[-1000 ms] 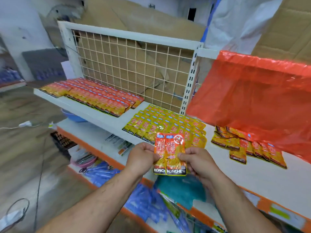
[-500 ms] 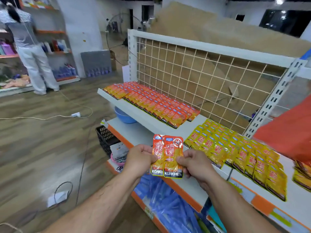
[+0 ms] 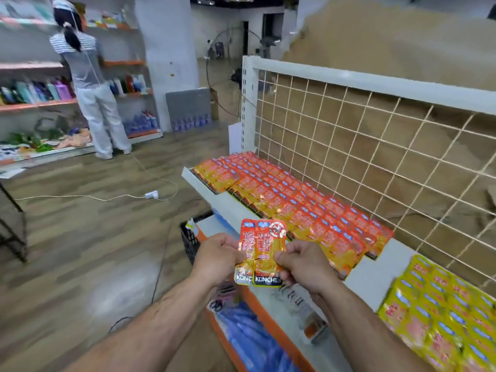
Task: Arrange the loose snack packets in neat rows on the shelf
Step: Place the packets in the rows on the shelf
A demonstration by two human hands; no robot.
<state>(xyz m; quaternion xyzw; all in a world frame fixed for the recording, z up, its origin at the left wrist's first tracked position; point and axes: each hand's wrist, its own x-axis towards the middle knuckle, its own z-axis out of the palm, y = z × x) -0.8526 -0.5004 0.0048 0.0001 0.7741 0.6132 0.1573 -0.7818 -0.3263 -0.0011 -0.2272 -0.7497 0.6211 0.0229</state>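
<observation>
Status: the white shelf already carries a block of orange packets laid in overlapping rows from its far-left end toward the middle. To the right of that block, past a bare strip of shelf, a block of yellow packets is likewise in rows. The bare strip suggests room remains in the orange block. How many loose packets remain cannot be told from this view.

Item in hand: two held packets, side by side and slightly overlapped, are in the air just in front of the shelf's front edge, near the right end of the orange block and not touching it. The left hand is pinched on the left packet's edge; the right hand is pinched on the right packet's edge. Both hands are closed on the pair and close together.

Orientation: the long axis of each held packet runs near vertical, printed face toward the person, black brand band at the bottom. The rowed packets lie flat, long axis running front to back. The held pair therefore probably needs tipping flat before placing.
</observation>
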